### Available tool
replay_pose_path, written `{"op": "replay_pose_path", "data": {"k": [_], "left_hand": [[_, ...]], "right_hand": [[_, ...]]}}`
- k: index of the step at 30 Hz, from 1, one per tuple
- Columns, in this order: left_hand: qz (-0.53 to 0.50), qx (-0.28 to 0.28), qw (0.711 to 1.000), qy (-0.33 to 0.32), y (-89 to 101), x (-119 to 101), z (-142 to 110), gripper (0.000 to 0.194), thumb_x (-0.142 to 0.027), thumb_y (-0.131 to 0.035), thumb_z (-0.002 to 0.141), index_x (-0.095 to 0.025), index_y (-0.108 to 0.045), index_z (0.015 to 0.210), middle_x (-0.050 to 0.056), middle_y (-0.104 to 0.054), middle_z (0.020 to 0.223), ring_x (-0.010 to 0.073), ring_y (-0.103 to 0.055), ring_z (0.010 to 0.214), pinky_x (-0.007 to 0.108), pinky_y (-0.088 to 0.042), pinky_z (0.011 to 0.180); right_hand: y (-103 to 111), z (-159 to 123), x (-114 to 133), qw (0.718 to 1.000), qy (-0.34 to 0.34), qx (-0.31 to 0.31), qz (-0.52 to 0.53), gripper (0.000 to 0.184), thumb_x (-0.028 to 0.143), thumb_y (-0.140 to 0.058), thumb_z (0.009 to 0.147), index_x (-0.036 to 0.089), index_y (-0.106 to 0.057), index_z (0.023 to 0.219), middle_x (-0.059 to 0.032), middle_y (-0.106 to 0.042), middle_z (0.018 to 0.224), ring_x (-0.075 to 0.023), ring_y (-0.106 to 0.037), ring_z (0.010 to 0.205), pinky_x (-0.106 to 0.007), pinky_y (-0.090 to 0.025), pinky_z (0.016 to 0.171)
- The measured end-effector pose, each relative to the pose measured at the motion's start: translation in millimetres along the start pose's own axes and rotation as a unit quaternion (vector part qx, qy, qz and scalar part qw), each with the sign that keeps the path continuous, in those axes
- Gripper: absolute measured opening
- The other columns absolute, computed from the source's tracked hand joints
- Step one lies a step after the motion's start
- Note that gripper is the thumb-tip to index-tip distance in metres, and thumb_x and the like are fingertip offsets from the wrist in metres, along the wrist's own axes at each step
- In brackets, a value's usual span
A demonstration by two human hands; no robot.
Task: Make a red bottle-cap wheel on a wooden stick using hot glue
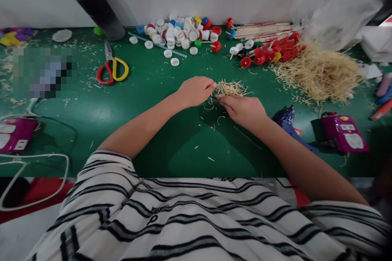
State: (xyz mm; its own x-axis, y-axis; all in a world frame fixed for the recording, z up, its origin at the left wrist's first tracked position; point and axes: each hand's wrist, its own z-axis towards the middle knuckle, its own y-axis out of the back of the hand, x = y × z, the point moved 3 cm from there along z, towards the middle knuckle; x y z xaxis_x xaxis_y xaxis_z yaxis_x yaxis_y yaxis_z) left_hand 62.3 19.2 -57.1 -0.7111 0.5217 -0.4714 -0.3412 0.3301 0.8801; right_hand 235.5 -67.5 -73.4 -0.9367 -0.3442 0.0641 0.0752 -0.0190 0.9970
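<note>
Over the green table, my left hand (196,91) is closed, its fingertips pinched together at the left edge of a small pile of pale straw shreds (232,88). Whatever sits in that pinch is too small to make out. My right hand (245,110) is closed too, just in front of the pile and close to the left fingertips. A thin dark object (214,97) pokes out from its fingers towards the left; its kind cannot be told. Loose curled shreds lie scattered below both hands.
Behind are plastic bottle caps (180,34), sticks (260,31) and red caps on sticks (269,51). A large straw heap (321,73), blue glue gun (289,124) and purple power box (345,132) lie right. Scissors (112,67) and a black bottle (98,8) are left.
</note>
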Motion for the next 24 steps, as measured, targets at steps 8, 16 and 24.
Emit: {"op": "replay_pose_path", "data": {"k": [8,16,24], "left_hand": [[-0.021,0.003,1.0,-0.002,0.4,0.7,-0.9,0.044,-0.037,-0.038,0.105,-0.023,-0.033,0.063,0.001,-0.043,0.06,0.0165,-0.036,0.057,0.037,-0.025,0.063],[-0.034,0.001,0.999,0.002,-1.6,0.3,1.7,0.045,-0.037,-0.039,0.104,-0.023,-0.034,0.062,0.002,-0.046,0.061,0.0165,-0.036,0.057,0.038,-0.025,0.062],[-0.034,0.004,0.999,0.004,-0.4,-2.9,-1.6,0.044,-0.036,-0.039,0.104,-0.022,-0.035,0.062,0.002,-0.044,0.061,0.0164,-0.036,0.058,0.038,-0.024,0.063]], "right_hand": [[-7.6,-5.1,-4.3,0.999,0.014,0.007,-0.041,0.044,0.038,-0.037,0.109,0.035,-0.075,0.133,-0.0023,-0.082,0.112,-0.0187,-0.067,0.079,-0.031,-0.021,0.057],[-1.2,4.0,1.2,0.999,0.0,-0.029,-0.03,0.047,0.039,-0.035,0.112,0.03,-0.079,0.125,-0.0037,-0.083,0.111,-0.0178,-0.069,0.083,-0.032,-0.02,0.057],[-4.4,0.7,-0.5,0.999,0.018,0.016,-0.021,0.042,0.031,-0.039,0.108,0.03,-0.074,0.131,-0.0028,-0.081,0.12,-0.0194,-0.071,0.091,-0.03,-0.027,0.057]]}}
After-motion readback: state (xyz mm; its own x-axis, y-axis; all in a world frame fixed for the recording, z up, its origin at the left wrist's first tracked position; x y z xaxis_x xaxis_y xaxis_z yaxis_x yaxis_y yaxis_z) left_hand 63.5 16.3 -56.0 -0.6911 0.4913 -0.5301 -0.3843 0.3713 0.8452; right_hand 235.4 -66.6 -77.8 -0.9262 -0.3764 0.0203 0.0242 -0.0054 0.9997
